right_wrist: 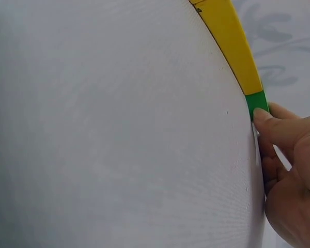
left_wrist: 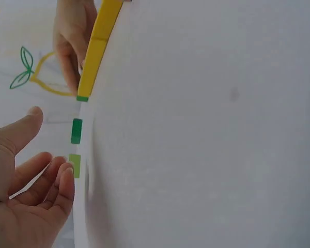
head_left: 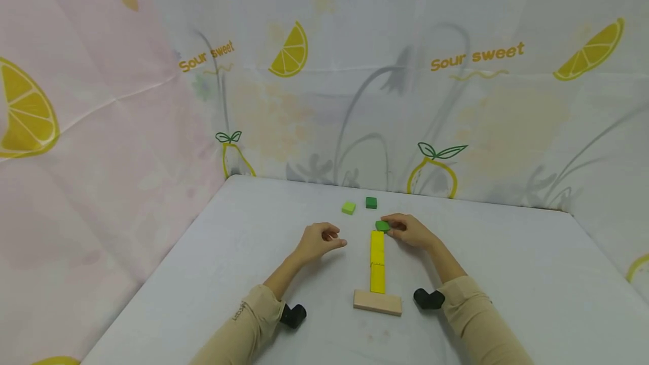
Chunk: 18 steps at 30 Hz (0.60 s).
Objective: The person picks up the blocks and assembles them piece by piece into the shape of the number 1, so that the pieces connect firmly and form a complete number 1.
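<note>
My right hand (head_left: 409, 231) pinches a green block (head_left: 382, 226) at the far end of a row of yellow blocks (head_left: 377, 261). In the right wrist view the thumb presses the side of that green block (right_wrist: 257, 103), right at the end of the yellow block (right_wrist: 232, 44). The row runs from a flat wooden block (head_left: 377, 302) at the near end. To the left of the row my left hand (head_left: 316, 243) hovers over the table, fingers loosely bent, nothing in them. Its palm and thumb show in the left wrist view.
Beyond the row lie a light green block (head_left: 349, 208) and a dark green block (head_left: 371, 203). They stand on a white-covered table (head_left: 507, 258), in front of a lemon-printed cloth backdrop (head_left: 314, 100). Black wrist devices (head_left: 293, 316) sit at both cuffs.
</note>
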Each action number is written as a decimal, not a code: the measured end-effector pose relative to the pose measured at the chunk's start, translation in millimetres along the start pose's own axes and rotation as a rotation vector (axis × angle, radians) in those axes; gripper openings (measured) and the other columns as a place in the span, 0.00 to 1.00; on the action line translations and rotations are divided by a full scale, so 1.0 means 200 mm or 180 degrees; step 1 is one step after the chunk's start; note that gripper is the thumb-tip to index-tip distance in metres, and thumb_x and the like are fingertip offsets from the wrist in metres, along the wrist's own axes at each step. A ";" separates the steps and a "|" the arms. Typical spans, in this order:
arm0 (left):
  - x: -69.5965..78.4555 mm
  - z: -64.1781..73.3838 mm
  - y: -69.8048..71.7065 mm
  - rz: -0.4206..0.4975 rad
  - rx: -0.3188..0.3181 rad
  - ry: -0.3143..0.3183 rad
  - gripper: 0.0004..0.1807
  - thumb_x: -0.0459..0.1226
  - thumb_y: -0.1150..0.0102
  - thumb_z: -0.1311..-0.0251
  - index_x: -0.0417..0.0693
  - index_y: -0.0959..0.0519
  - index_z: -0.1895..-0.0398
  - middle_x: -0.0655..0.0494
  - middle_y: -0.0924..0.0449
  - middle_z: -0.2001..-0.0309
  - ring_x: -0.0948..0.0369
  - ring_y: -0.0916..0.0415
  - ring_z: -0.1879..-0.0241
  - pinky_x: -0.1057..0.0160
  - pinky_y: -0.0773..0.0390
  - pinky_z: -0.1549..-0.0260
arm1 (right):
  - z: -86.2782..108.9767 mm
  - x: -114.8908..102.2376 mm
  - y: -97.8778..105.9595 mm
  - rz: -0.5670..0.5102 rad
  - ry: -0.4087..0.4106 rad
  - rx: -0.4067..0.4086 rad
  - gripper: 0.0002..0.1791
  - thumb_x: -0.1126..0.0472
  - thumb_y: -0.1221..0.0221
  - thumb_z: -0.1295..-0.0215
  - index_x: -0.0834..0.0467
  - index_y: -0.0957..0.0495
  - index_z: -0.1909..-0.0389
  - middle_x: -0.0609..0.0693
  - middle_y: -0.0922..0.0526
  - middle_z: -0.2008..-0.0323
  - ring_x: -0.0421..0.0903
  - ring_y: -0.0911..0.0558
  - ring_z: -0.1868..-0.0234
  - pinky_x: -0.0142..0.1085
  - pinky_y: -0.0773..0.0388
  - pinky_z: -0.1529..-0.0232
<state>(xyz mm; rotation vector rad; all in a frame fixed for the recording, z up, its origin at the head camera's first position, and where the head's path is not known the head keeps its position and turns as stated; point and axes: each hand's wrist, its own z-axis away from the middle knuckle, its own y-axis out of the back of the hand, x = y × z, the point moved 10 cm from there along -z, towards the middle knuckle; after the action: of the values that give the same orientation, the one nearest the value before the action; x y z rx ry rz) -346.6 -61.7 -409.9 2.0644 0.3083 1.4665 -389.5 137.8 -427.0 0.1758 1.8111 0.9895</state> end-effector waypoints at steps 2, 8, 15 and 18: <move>-0.02 -0.04 0.03 0.0007 0.0122 0.0044 0.19 0.38 0.32 0.49 0.31 0.20 0.59 0.46 0.19 0.66 0.59 0.24 0.68 0.66 0.25 0.68 | 0.00 0.00 0.00 0.0024 0.0007 -0.0002 0.20 0.71 0.44 0.40 0.71 0.27 0.46 0.67 0.25 0.48 0.56 0.25 0.54 0.44 0.28 0.52; -0.06 -0.14 0.08 0.0017 0.0350 0.0143 0.20 0.37 0.31 0.50 0.29 0.20 0.59 0.40 0.18 0.63 0.52 0.22 0.66 0.60 0.22 0.65 | 0.00 0.01 0.00 0.0010 0.0008 0.0000 0.20 0.71 0.44 0.39 0.71 0.27 0.46 0.67 0.25 0.48 0.57 0.25 0.53 0.46 0.28 0.51; -0.14 -0.23 0.09 0.0173 0.0481 0.0527 0.21 0.35 0.30 0.52 0.29 0.21 0.56 0.39 0.19 0.60 0.49 0.22 0.60 0.57 0.22 0.60 | 0.00 0.01 0.00 0.0015 0.0020 0.0001 0.20 0.71 0.44 0.39 0.71 0.27 0.46 0.67 0.25 0.48 0.56 0.25 0.53 0.45 0.28 0.51; -0.16 -0.26 0.10 0.0199 0.0578 0.0605 0.22 0.35 0.30 0.52 0.29 0.21 0.56 0.39 0.18 0.59 0.49 0.22 0.59 0.58 0.23 0.60 | 0.00 0.01 0.00 -0.0019 0.0061 0.0016 0.20 0.71 0.44 0.39 0.71 0.27 0.46 0.67 0.25 0.48 0.56 0.25 0.53 0.44 0.28 0.51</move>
<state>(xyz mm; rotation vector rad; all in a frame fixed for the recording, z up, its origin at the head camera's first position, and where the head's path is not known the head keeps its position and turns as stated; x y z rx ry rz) -408.3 -76.5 -411.7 2.0937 0.4716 1.7337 -389.9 139.1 -428.5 0.1642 1.8306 0.9855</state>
